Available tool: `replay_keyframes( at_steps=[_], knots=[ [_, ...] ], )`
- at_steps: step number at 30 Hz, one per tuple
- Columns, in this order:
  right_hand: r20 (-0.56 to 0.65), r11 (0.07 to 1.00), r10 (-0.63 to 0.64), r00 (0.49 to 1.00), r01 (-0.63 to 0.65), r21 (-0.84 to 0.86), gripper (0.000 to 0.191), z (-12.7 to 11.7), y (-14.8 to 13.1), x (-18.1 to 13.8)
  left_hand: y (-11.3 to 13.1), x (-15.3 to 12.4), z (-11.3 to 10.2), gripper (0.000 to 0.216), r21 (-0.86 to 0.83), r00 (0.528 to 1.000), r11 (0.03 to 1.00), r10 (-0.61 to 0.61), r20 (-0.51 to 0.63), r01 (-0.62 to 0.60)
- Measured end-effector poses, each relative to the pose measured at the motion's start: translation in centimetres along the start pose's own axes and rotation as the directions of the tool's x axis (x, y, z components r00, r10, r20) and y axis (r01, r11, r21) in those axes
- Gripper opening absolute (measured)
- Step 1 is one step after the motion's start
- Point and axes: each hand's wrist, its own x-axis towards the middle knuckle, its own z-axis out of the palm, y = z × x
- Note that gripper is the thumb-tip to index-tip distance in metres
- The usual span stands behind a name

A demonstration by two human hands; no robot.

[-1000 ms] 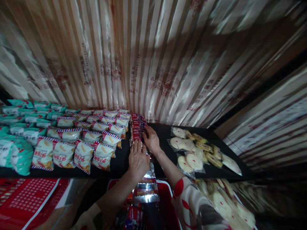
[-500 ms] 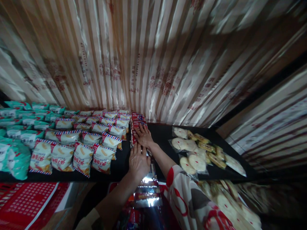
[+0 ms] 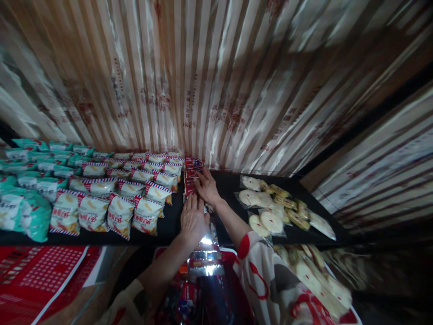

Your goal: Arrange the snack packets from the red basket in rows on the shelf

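A row of red snack packets (image 3: 191, 163) lies on the black shelf and runs from its back edge toward me. My left hand (image 3: 194, 217) rests with its fingers stretched flat on the near part of the row. Just beyond it, my right hand (image 3: 207, 188) lies along the row's right side, fingers apart, their tips touching the packets. Below my hands a shiny silver-and-red strip of packaging (image 3: 205, 262) hangs past the shelf's front edge; its upper part is hidden by my left hand and wrist.
White snack bags (image 3: 93, 212) stand in rows at left, with green bags (image 3: 35, 216) beyond them. Clear-wrapped flat round cakes (image 3: 271, 221) and yellowish packs (image 3: 297, 219) lie at right. Red baskets (image 3: 43, 280) sit below the shelf. A printed plastic curtain (image 3: 203, 90) hangs behind.
My right hand has slid from the top of the red packets toward their right side. My left hand stays on the near part. The view has shifted slightly.
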Motion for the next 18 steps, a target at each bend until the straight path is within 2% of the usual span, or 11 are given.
replay_keyframes(
  at_steps=[4,7,9,12,14,15,17,18],
  knots=[
    [-0.158,0.979,0.052,0.986,-0.019,0.202,0.041,-2.2,0.1,-2.8,0.3,-0.7,-0.8,0.049,-0.078,0.999,0.997,0.0,-0.049,-0.004],
    [-0.26,0.917,0.111,0.959,0.002,0.399,0.039,-3.7,0.3,-6.8,0.2,-2.6,-1.6,0.038,-0.197,0.991,0.978,0.039,-0.126,-0.064],
    [-0.321,0.82,0.229,0.919,-0.005,0.572,0.038,-4.2,0.5,-10.4,-0.2,-5.2,-1.8,0.036,-0.289,0.982,0.951,0.057,-0.183,-0.109],
    [-0.367,0.665,0.445,0.817,-0.027,0.747,0.034,-4.0,0.9,-16.9,-1.4,-11.0,-1.1,0.033,-0.414,0.976,0.898,0.068,-0.208,-0.151],
    [-0.342,0.619,0.536,0.772,-0.084,0.781,0.029,-3.0,1.4,-21.5,-2.4,-15.5,0.3,0.031,-0.483,0.987,0.871,0.019,-0.161,-0.095],
    [-0.303,0.605,0.573,0.761,-0.144,0.783,0.027,-2.2,1.7,-23.8,-3.0,-17.6,1.2,0.031,-0.508,0.997,0.861,-0.011,-0.079,-0.031],
    [-0.152,0.608,0.6,0.785,-0.324,0.725,0.028,-0.3,2.4,-27.7,-4.0,-21.1,3.5,0.029,-0.53,0.988,0.835,-0.103,0.111,0.147],
    [-0.052,0.614,0.606,0.794,-0.425,0.665,0.029,0.9,2.6,-29.3,-4.5,-22.4,4.6,0.028,-0.517,0.958,0.809,-0.197,0.21,0.28]
  ],
)
